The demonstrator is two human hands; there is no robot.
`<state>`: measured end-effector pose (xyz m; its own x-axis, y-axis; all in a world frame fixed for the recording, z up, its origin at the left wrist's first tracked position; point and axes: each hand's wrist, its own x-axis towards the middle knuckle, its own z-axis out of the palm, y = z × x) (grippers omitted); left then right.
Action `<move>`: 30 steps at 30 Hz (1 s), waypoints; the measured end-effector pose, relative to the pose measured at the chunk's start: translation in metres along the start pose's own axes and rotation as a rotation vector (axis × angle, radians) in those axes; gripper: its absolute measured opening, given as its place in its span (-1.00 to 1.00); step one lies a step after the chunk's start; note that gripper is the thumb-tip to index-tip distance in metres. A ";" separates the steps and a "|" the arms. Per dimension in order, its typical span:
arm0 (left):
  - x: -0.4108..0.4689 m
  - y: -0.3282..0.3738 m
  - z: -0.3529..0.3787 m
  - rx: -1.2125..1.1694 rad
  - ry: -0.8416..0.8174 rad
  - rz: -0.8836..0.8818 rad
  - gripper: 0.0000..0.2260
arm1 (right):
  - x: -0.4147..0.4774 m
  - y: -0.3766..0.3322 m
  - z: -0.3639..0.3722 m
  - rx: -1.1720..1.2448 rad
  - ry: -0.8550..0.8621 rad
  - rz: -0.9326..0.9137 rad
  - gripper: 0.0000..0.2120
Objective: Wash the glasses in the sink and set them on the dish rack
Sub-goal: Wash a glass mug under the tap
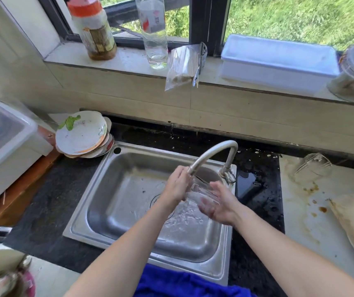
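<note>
Our left grip [178, 183] wraps the near side of a clear glass [201, 192], fingers curled up by its rim just under the spout. Our right grip [216, 204] cups the same glass from four o'clock, thumb raised along the wall, and its fingers [205, 205] show through the glass. So both grips hold the one glass between them, tilted, over the drain end of the sink [99, 189].

The tap [212, 153] arches in from one o'clock and its mouth sits right at the glass. Water sheets off below the grips and ripples across the steel bottom at six o'clock.

At two o'clock from the sink, well apart on a stained pale board [300, 211], sits a second glass [311, 168]. We cannot tell whether it lies on its side or stands mouth down.

At ten o'clock a stack of dirty plates [84, 133] rests on the dark worktop [43, 211], touching the sink's corner.

On the windowsill [129, 58] at twelve o'clock stand a jar with an orange lid [92, 28], a clear bottle [153, 31], a bag of chopsticks [182, 65] and a white lidded box [278, 58].
</note>
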<state>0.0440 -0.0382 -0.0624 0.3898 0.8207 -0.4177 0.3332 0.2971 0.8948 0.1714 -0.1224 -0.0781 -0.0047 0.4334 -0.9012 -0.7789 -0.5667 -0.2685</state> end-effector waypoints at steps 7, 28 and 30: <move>0.000 -0.004 -0.006 -0.324 -0.292 -0.159 -0.80 | 0.012 0.015 -0.017 0.285 -0.152 0.165 -0.52; 0.007 0.021 -0.012 0.509 -0.173 0.102 -0.53 | -0.004 -0.018 -0.002 -1.622 0.073 -0.749 -0.74; 0.005 0.022 -0.017 0.513 -0.220 0.097 -0.48 | 0.000 -0.016 -0.002 -1.585 0.055 -0.800 -0.65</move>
<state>0.0386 -0.0192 -0.0426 0.5905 0.6952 -0.4098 0.6402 -0.0944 0.7624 0.1849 -0.1146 -0.0743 0.0813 0.9134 -0.3988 0.7144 -0.3324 -0.6158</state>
